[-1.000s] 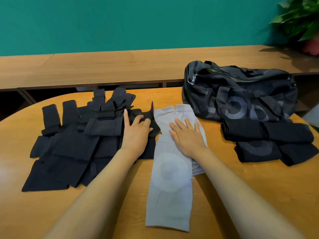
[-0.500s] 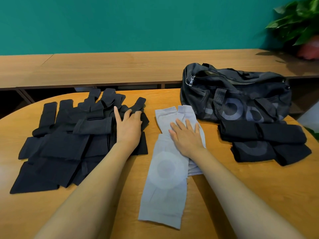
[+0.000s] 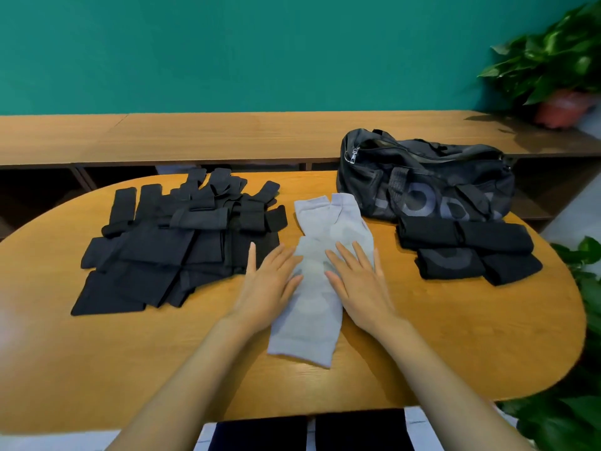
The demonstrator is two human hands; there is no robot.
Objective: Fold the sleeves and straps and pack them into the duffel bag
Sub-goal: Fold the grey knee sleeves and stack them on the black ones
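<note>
Roughly: bag, nothing visibly packed (interior unseen). Just before it, black stack: folded. Left of bag, grey sleeve flat on table, left grip and right grip open-palmed on it: unfolded. Farther left, black pile: unfolded.

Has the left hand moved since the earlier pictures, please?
Yes. The left hand left the black pile and went right, onto the left edge of the grey sleeve.
</note>
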